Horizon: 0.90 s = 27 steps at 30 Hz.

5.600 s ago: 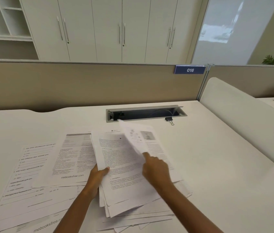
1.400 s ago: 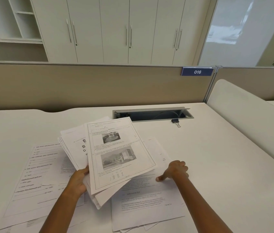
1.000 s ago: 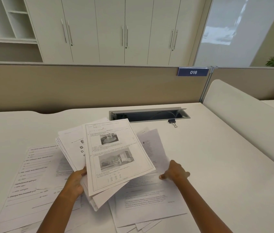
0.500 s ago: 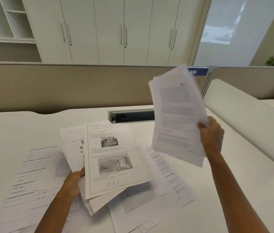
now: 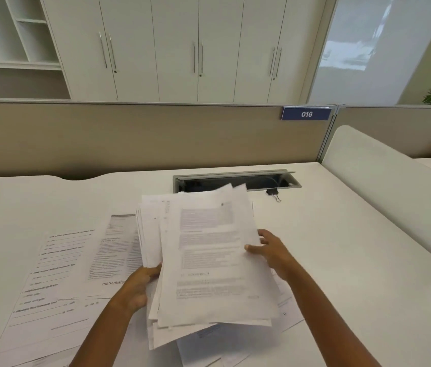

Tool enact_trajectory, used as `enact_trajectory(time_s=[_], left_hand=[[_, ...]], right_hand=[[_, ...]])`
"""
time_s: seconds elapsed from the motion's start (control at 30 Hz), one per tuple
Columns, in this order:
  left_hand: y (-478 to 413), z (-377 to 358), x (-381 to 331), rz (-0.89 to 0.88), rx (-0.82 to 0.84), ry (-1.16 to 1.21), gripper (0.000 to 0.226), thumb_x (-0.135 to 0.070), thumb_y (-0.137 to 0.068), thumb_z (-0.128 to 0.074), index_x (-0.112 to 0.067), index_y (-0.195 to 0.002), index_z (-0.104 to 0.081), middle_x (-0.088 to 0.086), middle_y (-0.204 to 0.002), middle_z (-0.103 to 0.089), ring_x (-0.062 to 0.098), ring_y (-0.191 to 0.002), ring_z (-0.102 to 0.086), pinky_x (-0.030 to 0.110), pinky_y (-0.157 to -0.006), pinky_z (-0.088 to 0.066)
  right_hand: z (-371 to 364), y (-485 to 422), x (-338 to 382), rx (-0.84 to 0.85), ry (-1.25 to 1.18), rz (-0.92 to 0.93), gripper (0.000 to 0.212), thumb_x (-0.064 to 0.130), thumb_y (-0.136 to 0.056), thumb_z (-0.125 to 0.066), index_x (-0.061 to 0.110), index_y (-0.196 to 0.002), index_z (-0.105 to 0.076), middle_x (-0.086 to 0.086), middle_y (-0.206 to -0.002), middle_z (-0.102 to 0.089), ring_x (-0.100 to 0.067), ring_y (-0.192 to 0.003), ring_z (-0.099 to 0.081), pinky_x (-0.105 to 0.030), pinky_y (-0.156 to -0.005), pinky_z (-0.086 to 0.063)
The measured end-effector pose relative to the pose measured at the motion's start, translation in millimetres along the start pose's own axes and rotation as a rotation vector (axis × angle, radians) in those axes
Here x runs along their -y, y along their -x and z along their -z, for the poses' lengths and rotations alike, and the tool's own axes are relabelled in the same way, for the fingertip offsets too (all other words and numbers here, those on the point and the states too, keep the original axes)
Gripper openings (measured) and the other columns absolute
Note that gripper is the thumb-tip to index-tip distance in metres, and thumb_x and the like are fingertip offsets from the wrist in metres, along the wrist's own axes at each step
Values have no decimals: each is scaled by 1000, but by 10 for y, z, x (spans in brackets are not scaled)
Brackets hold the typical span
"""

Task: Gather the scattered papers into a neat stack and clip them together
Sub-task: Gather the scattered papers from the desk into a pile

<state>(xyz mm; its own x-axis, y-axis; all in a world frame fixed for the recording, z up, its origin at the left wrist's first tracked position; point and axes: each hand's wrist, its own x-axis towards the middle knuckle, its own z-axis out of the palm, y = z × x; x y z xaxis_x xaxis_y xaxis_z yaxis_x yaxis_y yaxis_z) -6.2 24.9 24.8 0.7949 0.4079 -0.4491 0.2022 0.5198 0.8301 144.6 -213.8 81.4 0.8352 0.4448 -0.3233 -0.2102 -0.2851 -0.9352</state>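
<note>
- Two hands I see over the near middle of the white worktop [image 5: 341,260], both at one bundle of papers [image 5: 209,260] lifted above it.
- My left hand [image 5: 135,286] has its fingers clamped on the bundle's left lower edge, thumb on top.
- My right hand [image 5: 272,250] touches the right edge of the top sheet; its fingers are apart and not closed around it.
- More loose sheets [image 5: 63,274] lie flat toward the near left corner, and some are under the bundle.
- One black binder clip [image 5: 274,193] lies near the far edge, just beside the cable slot [image 5: 235,178], well apart from the papers.
</note>
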Motion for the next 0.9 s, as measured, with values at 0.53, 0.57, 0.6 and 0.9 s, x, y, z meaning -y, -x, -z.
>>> enact_trajectory(time_s=[0.53,0.57,0.6,0.9], left_hand=[[289,-529,-532,-670,-265,-107,60,-59,-85,-39,-20,-128,-48,9,-138,-50,20,-120,-52,47,-107,-35],[319,-548,-577,-747,-294,-88,86,-74,-71,-43,-19,-136,-39,8,-146,-39,23,-130,-41,47,-111,-28],[337,-543,-609,-773,-255,-119,106,-84,-57,-48,-16,-138,-37,10,-146,-39,26,-132,-38,47,-111,-28],[238,-456,-506,-810,-8,-447,43,-61,-52,-72,-53,-91,-57,-31,-87,-67,-8,-85,-64,20,-71,-53]], right_hand=[[-332,15,175,-267,-230,427,23,8,-81,-66,15,-101,-56,-2,-94,-66,-14,-79,-65,-19,-60,-57],[-345,29,199,-263,-247,472,23,11,-82,-65,17,-102,-57,1,-93,-66,-13,-79,-66,-20,-62,-58],[-356,40,214,-247,-254,504,23,13,-82,-65,20,-102,-56,4,-93,-66,-12,-80,-66,-22,-65,-59],[-361,99,217,-162,-249,615,57,24,-68,-69,31,-115,-38,-3,-116,-57,-21,-101,-60,-37,-80,-58]])
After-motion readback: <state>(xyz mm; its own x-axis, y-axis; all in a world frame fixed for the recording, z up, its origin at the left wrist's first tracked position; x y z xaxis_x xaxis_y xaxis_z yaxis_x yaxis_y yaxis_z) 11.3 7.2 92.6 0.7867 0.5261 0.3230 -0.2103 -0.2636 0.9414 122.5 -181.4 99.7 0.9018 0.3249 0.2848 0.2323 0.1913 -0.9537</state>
